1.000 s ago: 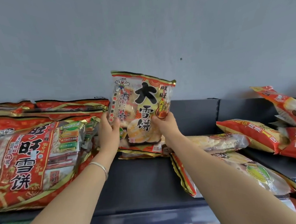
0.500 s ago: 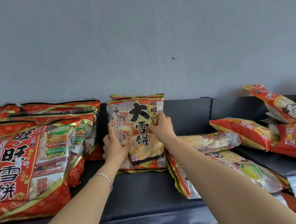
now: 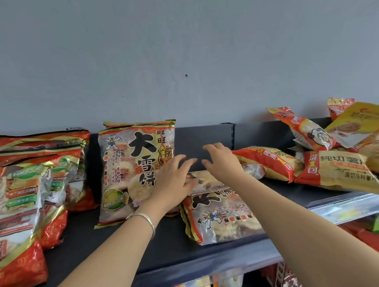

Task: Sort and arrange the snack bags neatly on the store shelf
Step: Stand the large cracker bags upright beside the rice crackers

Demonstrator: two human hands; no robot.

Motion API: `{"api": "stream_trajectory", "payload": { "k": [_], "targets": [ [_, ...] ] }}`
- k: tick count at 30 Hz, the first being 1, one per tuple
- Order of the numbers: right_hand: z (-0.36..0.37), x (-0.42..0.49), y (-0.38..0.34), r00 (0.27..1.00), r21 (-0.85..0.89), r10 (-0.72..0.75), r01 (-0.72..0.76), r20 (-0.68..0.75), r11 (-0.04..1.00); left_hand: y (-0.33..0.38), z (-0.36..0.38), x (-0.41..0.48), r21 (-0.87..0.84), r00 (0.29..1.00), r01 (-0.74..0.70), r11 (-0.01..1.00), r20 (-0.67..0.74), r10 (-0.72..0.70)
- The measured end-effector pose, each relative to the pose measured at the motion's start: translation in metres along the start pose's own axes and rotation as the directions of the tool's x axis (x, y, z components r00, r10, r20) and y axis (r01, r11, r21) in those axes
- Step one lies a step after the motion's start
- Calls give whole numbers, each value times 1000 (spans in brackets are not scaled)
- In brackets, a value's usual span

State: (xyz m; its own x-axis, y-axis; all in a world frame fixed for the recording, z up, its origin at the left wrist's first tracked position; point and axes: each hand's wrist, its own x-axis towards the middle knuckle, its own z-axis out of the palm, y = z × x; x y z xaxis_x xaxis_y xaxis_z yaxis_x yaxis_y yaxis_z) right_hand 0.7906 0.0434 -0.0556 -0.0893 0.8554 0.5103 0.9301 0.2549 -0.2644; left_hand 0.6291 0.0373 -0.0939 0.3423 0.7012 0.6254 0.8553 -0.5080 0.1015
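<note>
A rice-cracker bag (image 3: 130, 169) with big black characters stands upright against the back of the dark shelf (image 3: 114, 243), with another like it behind. My left hand (image 3: 175, 179), fingers spread, hovers just right of it and rests on a flat bag (image 3: 206, 180) lying behind a second flat bag (image 3: 219, 217). Beside it, my right hand (image 3: 220, 161) is open with curled fingers over the same flat bag. Neither hand grips anything.
Large red family packs (image 3: 17, 211) fill the left of the shelf. A loose heap of red and yellow chip bags (image 3: 332, 168) lies at the right. The shelf's front rail (image 3: 343, 207) runs below; more goods sit on the shelf underneath.
The bag that both hands held up was set down upright against the shelf back and let go. Both hands moved right, over the flat bags.
</note>
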Motion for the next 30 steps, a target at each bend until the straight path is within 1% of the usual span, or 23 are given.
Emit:
{"api": "stream_trajectory", "payload": {
  "k": [1,3,6,8,11,13,16,18,20,21,22,23,24,26,27,28,30],
  "targets": [
    [-1,-4,8,1000,-56,6,-5,17,998,4,5,2,17,998,1,1000,70,-3],
    [-2,-11,22,996,-158,45,-33,74,987,11,11,6,48,988,-2,999,154,-5],
    [-4,-22,40,969,-235,122,-70,216,969,21,16,15,105,963,-3,994,269,-26],
    [-4,-30,49,951,-271,107,-26,290,962,28,17,21,171,938,7,985,340,-66],
    [-8,-39,56,958,-221,34,31,283,975,39,24,31,251,905,-6,968,414,-102],
    [-11,-42,61,972,-128,8,23,236,992,45,30,36,275,903,-4,962,414,-114],
    [-16,-46,69,996,-32,14,-11,94,999,48,39,39,337,938,-39,941,336,-82],
    [-20,-46,72,997,24,78,-78,4,997,48,42,42,342,960,-54,938,275,-45],
    [-20,-43,77,974,125,225,-224,12,967,44,43,47,311,974,-28,950,222,-44],
    [-20,-41,77,950,187,305,-312,61,932,42,42,49,287,978,-5,958,202,-55],
    [-18,-40,78,920,286,370,-392,129,874,40,41,49,263,980,17,965,187,-69],
    [-18,-40,77,885,417,416,-466,210,780,38,39,50,242,981,39,969,174,-83],
    [-16,-38,74,848,561,449,-524,281,641,37,37,49,225,982,58,973,163,-96],
    [-14,-37,69,781,734,465,-591,417,335,36,33,47,204,984,84,975,140,-114],
    [-10,-33,67,764,748,442,-610,470,260,37,30,45,197,986,91,976,122,-116],
    [-8,-29,62,760,760,418,-614,498,211,38,28,42,183,986,96,979,115,-118],
    [1,-19,53,707,767,434,-639,559,53,39,25,39,118,980,102,988,157,-120]
  ]
}}
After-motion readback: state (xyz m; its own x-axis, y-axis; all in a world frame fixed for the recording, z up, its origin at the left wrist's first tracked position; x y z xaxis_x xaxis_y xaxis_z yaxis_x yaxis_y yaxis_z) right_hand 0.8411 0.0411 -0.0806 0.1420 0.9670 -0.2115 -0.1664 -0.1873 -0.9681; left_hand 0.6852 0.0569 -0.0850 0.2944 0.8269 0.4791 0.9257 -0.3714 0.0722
